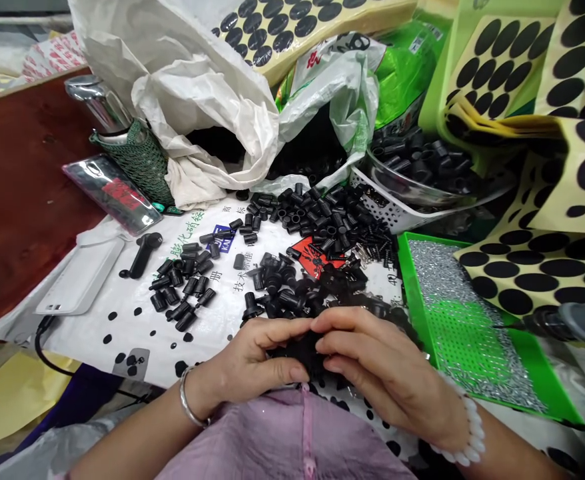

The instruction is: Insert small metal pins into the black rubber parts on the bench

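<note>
My left hand [252,360] and my right hand [377,373] meet at the table's near edge, both closed around a small black plastic part [308,353] held between the fingertips. A silver bangle is on my left wrist, a white bead bracelet on my right. Just beyond my fingers lies a heap of black flanged parts [282,287]. Farther back is a larger pile of short black tubes [322,217]. To the left sits a separate cluster of black tubes [182,287].
A green tray [537,373] of small metal screws lies at right. A white perforated basket [397,213] holds a steel bowl of black tubes. Yellow sheets of black round pads [532,267] hang at right. A white sack [182,80], netted bottle [137,153] and black handle [142,253] stand left.
</note>
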`<state>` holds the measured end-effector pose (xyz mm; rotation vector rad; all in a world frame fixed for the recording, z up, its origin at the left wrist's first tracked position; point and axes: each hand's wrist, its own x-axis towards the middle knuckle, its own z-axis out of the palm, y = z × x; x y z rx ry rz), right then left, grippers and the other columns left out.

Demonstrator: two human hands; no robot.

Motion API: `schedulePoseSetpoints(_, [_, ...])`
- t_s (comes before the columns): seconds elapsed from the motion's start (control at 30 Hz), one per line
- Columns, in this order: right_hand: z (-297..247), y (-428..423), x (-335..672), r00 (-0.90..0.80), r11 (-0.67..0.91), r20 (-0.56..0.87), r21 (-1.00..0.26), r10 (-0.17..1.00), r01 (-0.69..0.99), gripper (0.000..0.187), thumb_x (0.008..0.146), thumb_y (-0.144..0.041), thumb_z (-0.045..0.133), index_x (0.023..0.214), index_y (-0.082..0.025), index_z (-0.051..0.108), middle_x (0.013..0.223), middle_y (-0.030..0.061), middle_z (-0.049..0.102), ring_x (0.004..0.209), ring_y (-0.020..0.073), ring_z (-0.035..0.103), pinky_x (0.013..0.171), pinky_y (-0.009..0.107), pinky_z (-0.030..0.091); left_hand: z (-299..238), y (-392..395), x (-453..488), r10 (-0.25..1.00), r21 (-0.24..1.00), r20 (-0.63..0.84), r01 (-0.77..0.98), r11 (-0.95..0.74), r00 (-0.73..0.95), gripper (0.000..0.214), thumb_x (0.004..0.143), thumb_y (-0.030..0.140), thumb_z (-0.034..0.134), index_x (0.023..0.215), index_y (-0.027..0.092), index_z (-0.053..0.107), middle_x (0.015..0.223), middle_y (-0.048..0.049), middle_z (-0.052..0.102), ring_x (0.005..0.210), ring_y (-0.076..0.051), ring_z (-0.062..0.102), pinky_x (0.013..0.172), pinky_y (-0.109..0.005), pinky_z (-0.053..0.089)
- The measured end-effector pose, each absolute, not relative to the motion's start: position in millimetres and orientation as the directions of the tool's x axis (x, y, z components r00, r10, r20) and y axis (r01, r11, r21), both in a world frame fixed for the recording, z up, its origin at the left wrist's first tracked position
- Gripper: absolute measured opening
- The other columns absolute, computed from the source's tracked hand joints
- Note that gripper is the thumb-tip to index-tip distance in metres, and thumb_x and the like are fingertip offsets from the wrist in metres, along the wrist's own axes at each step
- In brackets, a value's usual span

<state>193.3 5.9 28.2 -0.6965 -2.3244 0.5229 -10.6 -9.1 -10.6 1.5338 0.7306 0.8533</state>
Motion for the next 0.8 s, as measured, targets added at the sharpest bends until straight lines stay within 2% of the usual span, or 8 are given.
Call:
schedulePoseSetpoints(0.1, [26,5,195,-0.647,0.807,0.491,-0.437,0.584,0.397,0.014,0.09,-0.018,0.043,0.096,-0.016,0.056,0.099,0.0088,0.06,0.09,0.0134,0.058,0.073,0.026,0.051,-12,-10,-8,0.836,0.997,0.067,-0.015,-0.071,0.545,0.044,0.08,0.033,0.06,0.122,0.023,0.052,0.1,-0.0062,0.066,0.093,-0.021,0.06,0.079,-0.029,0.049])
schedulePoseSetpoints(0.2, [23,6,197,-0.636,0.808,0.502,-0.418,0.586,0.415,0.014,0.09,-0.022,0.044,0.092,-0.015,0.056,0.094,0.0086,0.06,0.084,0.0129,0.058,0.068,0.024,0.05,-13,-11,-8,0.838,0.999,-0.001,-0.035,0.025,0.545,0.045,0.078,0.032,0.063,0.12,0.019,0.053,0.105,-0.0074,0.063,0.091,-0.019,0.058,0.081,-0.029,0.047])
schedulePoseSetpoints(0.3, [22,7,198,-0.658,0.836,0.517,-0.352,0.548,0.42,0.017,0.091,-0.022,0.043,0.085,-0.014,0.056,0.085,0.0069,0.06,0.074,0.0124,0.057,0.064,0.025,0.048,-13,-13,-7,0.81,0.991,-0.071,-0.053,0.124,0.583,0.045,0.075,0.033,0.066,0.115,0.017,0.056,0.099,-0.0066,0.063,0.085,-0.017,0.057,0.077,-0.027,0.047])
schedulePoseSetpoints(0.4, [21,6,197,-0.704,0.871,0.514,-0.242,0.49,0.429,0.025,0.093,-0.02,0.037,0.078,-0.013,0.056,0.077,0.0062,0.06,0.069,0.0132,0.057,0.062,0.026,0.047,-13,-15,-5,0.802,0.988,-0.094,-0.043,0.148,0.59,0.046,0.072,0.031,0.069,0.113,0.016,0.056,0.091,-0.0057,0.062,0.081,-0.015,0.056,0.072,-0.025,0.047])
schedulePoseSetpoints(0.5, [17,5,195,-0.723,0.875,0.499,-0.194,0.478,0.444,0.027,0.093,-0.02,0.035,0.077,-0.014,0.055,0.074,0.0059,0.06,0.067,0.0139,0.057,0.059,0.026,0.047,-12,-17,-3,0.829,0.998,-0.058,0.002,0.069,0.556,0.046,0.073,0.029,0.068,0.114,0.016,0.053,0.09,-0.0057,0.062,0.079,-0.015,0.056,0.07,-0.024,0.048])
schedulePoseSetpoints(0.63, [5,5,195,-0.672,0.854,0.541,-0.206,0.506,0.477,0.019,0.091,-0.019,0.04,0.079,-0.013,0.053,0.076,0.0068,0.059,0.066,0.0141,0.056,0.057,0.026,0.046,-9,-16,1,0.88,0.97,0.085,0.161,-0.18,0.467,0.045,0.073,0.029,0.067,0.113,0.014,0.052,0.093,-0.0078,0.064,0.078,-0.016,0.058,0.069,-0.025,0.05])
schedulePoseSetpoints(0.73, [0,6,196,-0.652,0.86,0.579,-0.197,0.49,0.471,0.012,0.089,-0.017,0.044,0.083,-0.012,0.053,0.076,0.0066,0.059,0.066,0.0142,0.055,0.057,0.027,0.045,-8,-14,1,0.875,0.906,0.221,0.24,-0.348,0.431,0.045,0.072,0.03,0.068,0.112,0.015,0.053,0.099,-0.0094,0.065,0.085,-0.018,0.061,0.077,-0.028,0.049])
schedulePoseSetpoints(0.8, [1,7,197,-0.666,0.879,0.59,-0.184,0.457,0.44,0.01,0.088,-0.017,0.046,0.085,-0.011,0.054,0.075,0.0061,0.059,0.066,0.0144,0.055,0.057,0.028,0.046,-8,-14,0,0.863,0.904,0.247,0.216,-0.369,0.441,0.044,0.072,0.029,0.068,0.111,0.016,0.054,0.102,-0.0098,0.065,0.09,-0.019,0.061,0.081,-0.029,0.048])
